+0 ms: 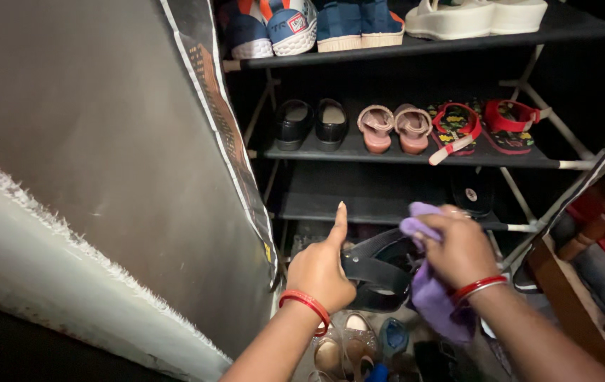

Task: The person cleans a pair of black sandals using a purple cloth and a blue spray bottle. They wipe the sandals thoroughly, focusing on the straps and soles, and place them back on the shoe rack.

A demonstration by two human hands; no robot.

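Two hands met low before the shoe rack (416,161): the left hand (320,272), thumb raised, gripped a black strapped sandal (377,272) by its side, while the right hand (458,251) pinched a soft purple cloth (433,297) against it. The sandal looked light, stiff-soled, and best held by its sole edge.

One head-worn camera only, looking down and forward, close over both hands, straight into the open shoe rack (416,159) and its lower shelves
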